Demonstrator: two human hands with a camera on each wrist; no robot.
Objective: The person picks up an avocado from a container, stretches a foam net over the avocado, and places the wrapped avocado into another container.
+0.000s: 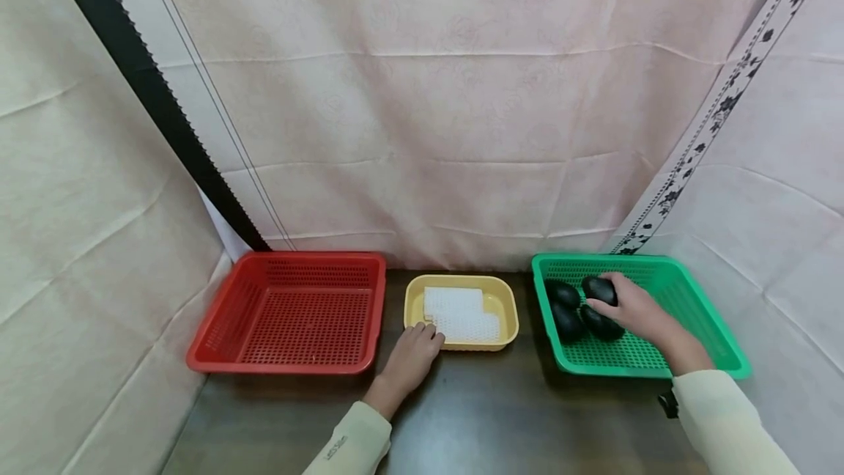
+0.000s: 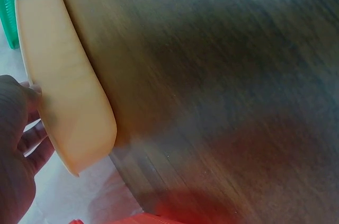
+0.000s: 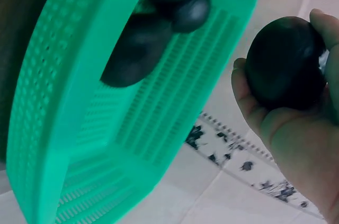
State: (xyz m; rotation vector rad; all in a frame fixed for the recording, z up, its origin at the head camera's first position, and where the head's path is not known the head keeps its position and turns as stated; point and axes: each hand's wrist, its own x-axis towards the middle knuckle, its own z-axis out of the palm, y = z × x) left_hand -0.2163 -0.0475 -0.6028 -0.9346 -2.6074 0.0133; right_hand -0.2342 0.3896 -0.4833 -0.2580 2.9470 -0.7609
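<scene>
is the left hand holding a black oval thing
No, the left hand grips the yellow rectangular plastic tray by its rim, while the right hand holds a glossy black oval object.

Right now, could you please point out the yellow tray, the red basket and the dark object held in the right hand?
Yellow tray (image 2: 74, 83): left wrist view, on its outer side wall.
Red basket (image 1: 306, 325): head view, on its bare mesh floor.
Dark object (image 3: 286, 65): right wrist view, on its rounded side.

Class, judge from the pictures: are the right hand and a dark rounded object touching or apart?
Touching. The right wrist view shows the right hand with its fingers curled against the sides of a dark rounded object.
</scene>
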